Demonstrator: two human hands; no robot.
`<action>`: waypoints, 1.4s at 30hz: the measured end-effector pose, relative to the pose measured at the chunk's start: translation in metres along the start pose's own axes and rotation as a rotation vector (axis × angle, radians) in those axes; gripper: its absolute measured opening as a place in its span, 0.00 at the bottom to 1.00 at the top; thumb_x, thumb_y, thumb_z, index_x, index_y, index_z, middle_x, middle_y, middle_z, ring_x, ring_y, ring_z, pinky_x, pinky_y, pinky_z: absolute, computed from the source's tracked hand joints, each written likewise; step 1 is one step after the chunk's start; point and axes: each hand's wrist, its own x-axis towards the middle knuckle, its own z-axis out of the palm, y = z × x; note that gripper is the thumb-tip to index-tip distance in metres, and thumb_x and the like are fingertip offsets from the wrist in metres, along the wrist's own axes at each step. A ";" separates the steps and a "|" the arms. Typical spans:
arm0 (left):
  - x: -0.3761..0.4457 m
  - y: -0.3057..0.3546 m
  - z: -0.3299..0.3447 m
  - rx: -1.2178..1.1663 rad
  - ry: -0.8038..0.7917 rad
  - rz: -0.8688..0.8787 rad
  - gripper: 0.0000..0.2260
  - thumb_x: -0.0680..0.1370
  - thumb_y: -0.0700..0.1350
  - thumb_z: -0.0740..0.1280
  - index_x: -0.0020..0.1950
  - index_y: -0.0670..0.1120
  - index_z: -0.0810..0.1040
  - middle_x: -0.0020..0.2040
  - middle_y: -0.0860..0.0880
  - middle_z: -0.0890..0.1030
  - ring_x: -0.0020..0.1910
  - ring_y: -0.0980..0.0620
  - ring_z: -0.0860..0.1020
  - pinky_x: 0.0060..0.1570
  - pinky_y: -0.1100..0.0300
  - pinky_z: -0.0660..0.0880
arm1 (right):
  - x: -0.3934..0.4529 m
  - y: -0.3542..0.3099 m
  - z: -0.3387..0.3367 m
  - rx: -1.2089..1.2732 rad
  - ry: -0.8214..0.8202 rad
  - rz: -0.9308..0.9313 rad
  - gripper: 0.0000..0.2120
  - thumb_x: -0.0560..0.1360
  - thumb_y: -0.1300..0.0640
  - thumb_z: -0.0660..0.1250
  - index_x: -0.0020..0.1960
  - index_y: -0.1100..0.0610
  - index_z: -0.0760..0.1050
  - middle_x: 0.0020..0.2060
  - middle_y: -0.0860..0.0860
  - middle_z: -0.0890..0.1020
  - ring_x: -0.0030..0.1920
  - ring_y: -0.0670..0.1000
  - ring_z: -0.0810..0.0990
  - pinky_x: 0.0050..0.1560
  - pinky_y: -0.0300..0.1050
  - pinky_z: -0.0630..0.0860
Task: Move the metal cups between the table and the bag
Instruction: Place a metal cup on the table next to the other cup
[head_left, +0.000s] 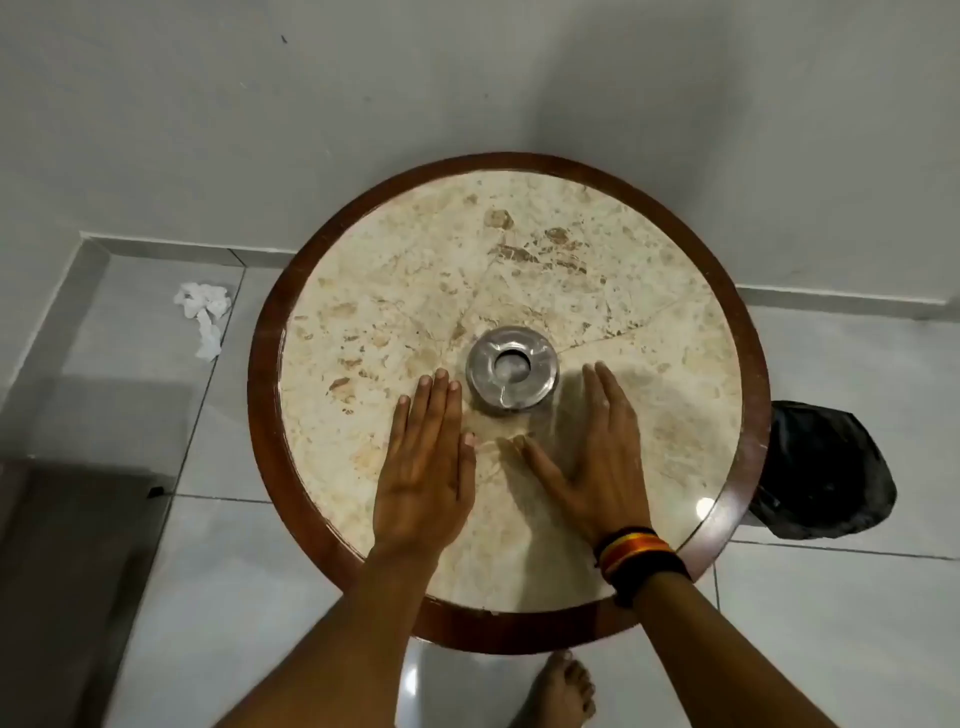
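Observation:
A round metal cup (511, 370) stands near the middle of a round marble table (519, 249) with a dark wood rim. My left hand (423, 467) lies flat on the tabletop just left of the cup, empty, fingers straight. My right hand (597, 457) lies flat to the cup's right, empty, thumb spread toward the centre, with coloured bands at the wrist. Neither hand touches the cup. A black bag (826, 473) sits on the floor beside the table's right edge, partly hidden by the rim.
Crumpled white paper (203, 314) lies on the tiled floor at the left, near the wall. A dark surface (67, 571) fills the lower left. A bare foot (558, 691) shows under the table's near edge. The wall stands close behind the table.

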 end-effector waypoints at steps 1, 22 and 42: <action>0.001 0.000 0.000 -0.001 -0.009 -0.003 0.26 0.87 0.47 0.54 0.85 0.42 0.58 0.86 0.43 0.59 0.87 0.47 0.53 0.84 0.43 0.57 | 0.010 -0.006 0.000 0.048 0.001 -0.018 0.48 0.74 0.30 0.65 0.81 0.55 0.50 0.80 0.57 0.59 0.80 0.56 0.57 0.78 0.59 0.61; 0.016 -0.007 0.008 0.046 -0.091 -0.030 0.27 0.87 0.50 0.47 0.85 0.42 0.55 0.87 0.45 0.56 0.87 0.47 0.52 0.84 0.42 0.58 | 0.071 -0.046 0.001 -0.225 -0.268 -0.192 0.46 0.71 0.34 0.67 0.81 0.54 0.55 0.79 0.55 0.60 0.79 0.59 0.58 0.77 0.65 0.57; 0.018 -0.007 0.005 0.057 -0.108 -0.020 0.28 0.86 0.51 0.46 0.85 0.43 0.54 0.87 0.45 0.55 0.87 0.48 0.51 0.84 0.46 0.54 | 0.177 -0.008 -0.023 -0.107 -0.216 0.145 0.49 0.68 0.39 0.77 0.79 0.58 0.59 0.75 0.58 0.65 0.75 0.62 0.63 0.76 0.59 0.63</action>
